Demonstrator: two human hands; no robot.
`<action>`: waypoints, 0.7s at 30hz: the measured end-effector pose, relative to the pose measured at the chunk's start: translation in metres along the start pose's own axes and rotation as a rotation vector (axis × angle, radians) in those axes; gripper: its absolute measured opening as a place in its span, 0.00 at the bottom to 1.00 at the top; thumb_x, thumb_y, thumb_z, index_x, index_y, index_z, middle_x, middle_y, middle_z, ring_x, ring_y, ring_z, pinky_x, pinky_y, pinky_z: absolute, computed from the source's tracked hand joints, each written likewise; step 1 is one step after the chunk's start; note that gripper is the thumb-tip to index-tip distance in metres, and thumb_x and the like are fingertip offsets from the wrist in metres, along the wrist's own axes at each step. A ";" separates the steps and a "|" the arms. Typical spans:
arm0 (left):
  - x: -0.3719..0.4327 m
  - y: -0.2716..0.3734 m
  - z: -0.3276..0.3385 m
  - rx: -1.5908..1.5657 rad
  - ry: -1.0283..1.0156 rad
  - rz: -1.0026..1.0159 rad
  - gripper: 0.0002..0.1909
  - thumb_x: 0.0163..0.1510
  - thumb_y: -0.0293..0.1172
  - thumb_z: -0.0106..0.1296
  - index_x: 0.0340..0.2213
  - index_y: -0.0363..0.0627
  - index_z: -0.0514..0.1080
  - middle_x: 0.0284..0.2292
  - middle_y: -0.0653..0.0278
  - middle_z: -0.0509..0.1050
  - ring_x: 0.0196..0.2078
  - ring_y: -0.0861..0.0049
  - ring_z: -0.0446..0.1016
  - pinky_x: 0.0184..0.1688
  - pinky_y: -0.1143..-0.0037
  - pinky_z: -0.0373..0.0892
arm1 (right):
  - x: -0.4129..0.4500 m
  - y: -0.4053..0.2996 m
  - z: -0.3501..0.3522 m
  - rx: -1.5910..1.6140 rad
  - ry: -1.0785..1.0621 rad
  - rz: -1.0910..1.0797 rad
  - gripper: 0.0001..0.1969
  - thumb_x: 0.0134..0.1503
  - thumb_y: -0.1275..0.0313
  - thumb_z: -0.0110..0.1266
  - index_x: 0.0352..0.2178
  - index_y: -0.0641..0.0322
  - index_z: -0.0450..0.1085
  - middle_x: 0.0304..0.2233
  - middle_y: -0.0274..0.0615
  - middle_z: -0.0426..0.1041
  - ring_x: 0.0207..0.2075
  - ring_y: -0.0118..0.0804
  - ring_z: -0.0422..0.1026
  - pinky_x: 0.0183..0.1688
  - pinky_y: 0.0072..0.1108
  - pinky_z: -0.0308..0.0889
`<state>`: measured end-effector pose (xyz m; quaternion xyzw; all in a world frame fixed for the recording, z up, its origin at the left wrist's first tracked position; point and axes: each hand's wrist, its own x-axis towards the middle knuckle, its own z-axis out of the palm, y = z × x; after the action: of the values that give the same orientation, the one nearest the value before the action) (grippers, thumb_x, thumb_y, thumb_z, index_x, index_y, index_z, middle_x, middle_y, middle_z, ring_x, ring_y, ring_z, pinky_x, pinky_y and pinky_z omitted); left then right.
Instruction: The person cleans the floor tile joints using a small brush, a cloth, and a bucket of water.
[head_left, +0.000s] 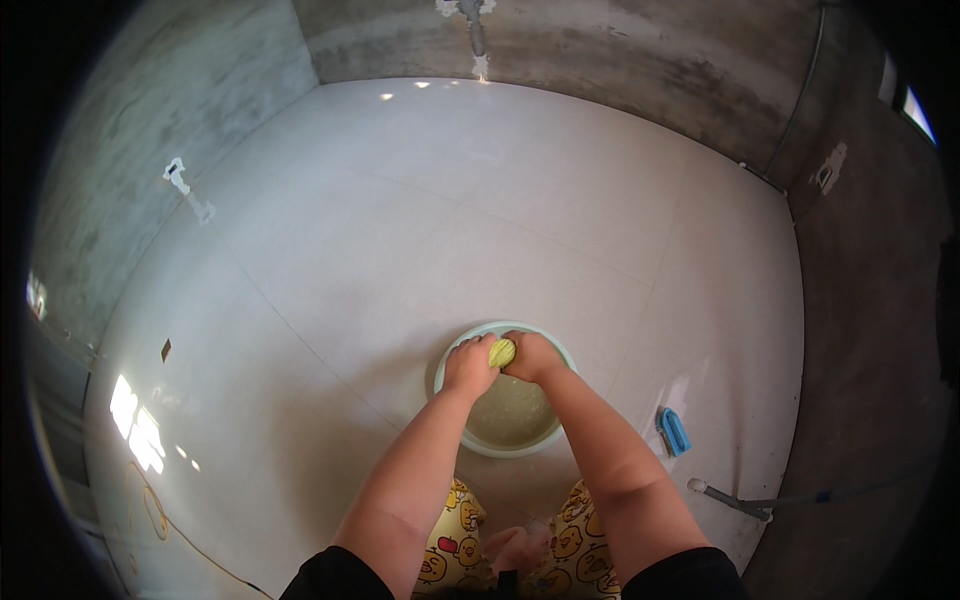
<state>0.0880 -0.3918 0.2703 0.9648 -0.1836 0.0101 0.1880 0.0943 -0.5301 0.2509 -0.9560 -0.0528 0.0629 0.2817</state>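
Between my two hands is a bunched yellow-green cloth (502, 353), held over a round pale-green basin (501, 453). My left hand (470, 366) grips it from the left, and my right hand (531, 355) has hold of it from the right. Cloudy water (514, 412) with some bubbles fills the lower part of the basin. Most of the cloth is hidden inside my fingers. The basin stands on the floor just before my feet.
A blue scrubbing brush (675, 431) lies on the pale tiled floor (480, 225) to the right. Nearby is a grey pipe (729, 500). A thin yellow cable (191, 551) trails at lower left. Bare cement walls (600, 52) surround the floor.
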 end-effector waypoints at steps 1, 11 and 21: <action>0.000 -0.001 0.000 -0.008 0.043 0.030 0.17 0.35 0.28 0.54 0.31 0.45 0.63 0.31 0.59 0.69 0.35 0.63 0.68 0.37 0.69 0.65 | -0.001 0.001 -0.001 0.129 0.028 -0.015 0.14 0.33 0.69 0.56 0.26 0.60 0.68 0.28 0.45 0.71 0.33 0.44 0.69 0.35 0.29 0.65; 0.000 -0.001 0.000 -0.014 0.055 0.011 0.17 0.35 0.27 0.54 0.30 0.45 0.62 0.30 0.58 0.69 0.35 0.62 0.68 0.37 0.68 0.65 | 0.001 0.000 0.001 0.522 -0.118 0.156 0.10 0.37 0.71 0.54 0.25 0.60 0.67 0.24 0.42 0.71 0.28 0.43 0.70 0.31 0.27 0.64; 0.000 -0.007 0.005 -0.023 0.049 -0.022 0.17 0.35 0.27 0.53 0.31 0.44 0.62 0.30 0.58 0.69 0.35 0.62 0.68 0.36 0.68 0.65 | -0.002 -0.012 0.007 0.051 0.078 0.122 0.10 0.42 0.69 0.47 0.28 0.61 0.65 0.27 0.51 0.70 0.32 0.50 0.69 0.34 0.33 0.65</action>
<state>0.0906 -0.3874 0.2634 0.9640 -0.1685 0.0297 0.2036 0.0908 -0.5168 0.2520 -0.9517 0.0181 0.0438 0.3034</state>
